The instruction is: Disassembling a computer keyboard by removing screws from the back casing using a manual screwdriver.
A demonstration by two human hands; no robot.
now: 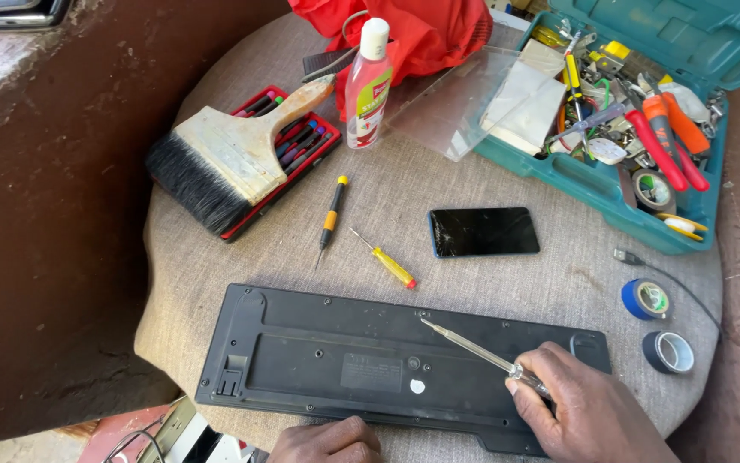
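Keyboard (387, 364), flat black plastic, face-down; right hand (588, 411) holds slim metal screwdriver (473, 347).

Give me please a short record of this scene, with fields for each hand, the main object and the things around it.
Right hand: holds a long screwdriver, tip on the keyboard's back
Left hand: rests at the keyboard's near edge
Main object: black keyboard, lying face down
Surface: round grey table
Nearby: phone, two small screwdrivers, paintbrush, teal toolbox, two tape rolls
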